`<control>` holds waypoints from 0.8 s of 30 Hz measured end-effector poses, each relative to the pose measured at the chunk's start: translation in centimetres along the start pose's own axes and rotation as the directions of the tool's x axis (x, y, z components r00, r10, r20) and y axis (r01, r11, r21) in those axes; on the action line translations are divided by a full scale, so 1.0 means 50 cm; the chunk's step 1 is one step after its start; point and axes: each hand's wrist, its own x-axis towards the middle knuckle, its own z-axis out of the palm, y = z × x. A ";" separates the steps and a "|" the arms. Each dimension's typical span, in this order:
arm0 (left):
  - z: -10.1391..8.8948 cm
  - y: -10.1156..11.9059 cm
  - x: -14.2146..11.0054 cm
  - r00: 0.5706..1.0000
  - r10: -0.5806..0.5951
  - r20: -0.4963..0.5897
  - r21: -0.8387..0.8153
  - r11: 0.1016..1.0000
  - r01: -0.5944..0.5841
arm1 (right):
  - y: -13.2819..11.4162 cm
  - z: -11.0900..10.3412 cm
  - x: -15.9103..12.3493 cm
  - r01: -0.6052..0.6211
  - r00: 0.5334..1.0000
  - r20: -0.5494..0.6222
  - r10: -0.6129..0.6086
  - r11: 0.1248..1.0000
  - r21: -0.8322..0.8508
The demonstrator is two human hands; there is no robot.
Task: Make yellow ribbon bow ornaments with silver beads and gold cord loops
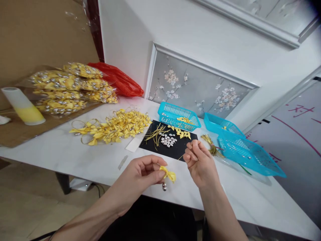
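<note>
My left hand [142, 174] pinches a small yellow ribbon bow [169, 174] with a silver heart bead [164, 186] hanging under it, just above the table's near edge. My right hand [199, 162] is closed to the right of it, fingers pinched on a thin gold wire whose end shows near the black mat [152, 146]. On the mat lie gold wires [154, 133], silver heart beads [168, 140] and a few yellow bows [181, 132].
A heap of finished yellow bows [115, 126] lies left of the mat. Behind it are bagged bows [70, 87], a red plastic bag [117, 79] and a white and yellow roll [23, 105]. Three turquoise baskets [178, 116] [222, 125] [248, 154] stand at the right.
</note>
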 end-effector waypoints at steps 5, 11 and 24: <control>0.006 0.004 -0.005 1.000 -0.006 0.014 -0.019 1.000 0.006 | -0.006 -0.011 0.014 0.075 0.997 -0.014 -0.075 0.997 -0.024; 0.012 0.007 -0.008 1.000 0.018 0.007 -0.029 0.999 -0.018 | -0.003 -0.027 0.032 0.115 0.993 -0.022 -0.116 0.992 -0.059; 0.012 0.006 -0.012 0.997 0.070 0.020 0.002 0.998 -0.070 | 0.011 -0.051 0.053 0.138 0.987 -0.073 -0.146 0.985 -0.108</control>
